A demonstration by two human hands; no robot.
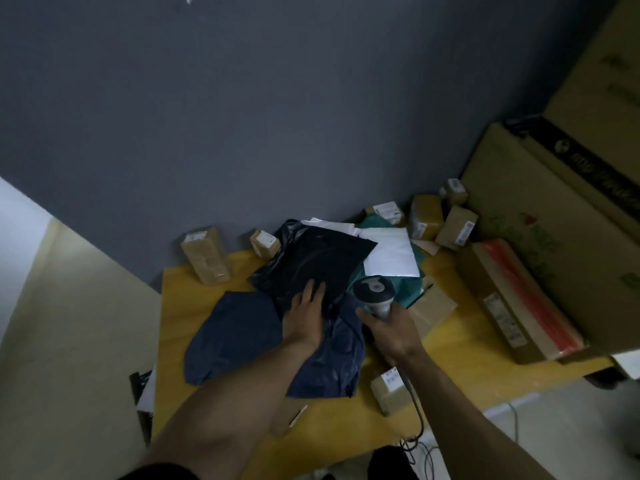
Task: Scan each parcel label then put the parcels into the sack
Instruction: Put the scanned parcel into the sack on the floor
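Note:
On the yellow table [346, 427] lies a pile of parcels. My left hand [306, 315] rests flat, fingers straight, on a black poly-bag parcel [311, 261] at the middle. My right hand [391, 332] grips the handle of a grey barcode scanner [374, 292], its head just right of the black parcel. A dark blue bag [235, 336] lies crumpled under my left forearm. A white mailer [389, 256] and a green bag [412, 292] sit behind the scanner. No label shows on the black parcel.
Small brown boxes with labels stand along the grey wall [206, 256] [265, 244] [426, 216] [457, 226]. Another small box [389, 393] sits near the front edge by the scanner cable. Large cartons [540, 220] and a long taped box [519, 306] crowd the right side.

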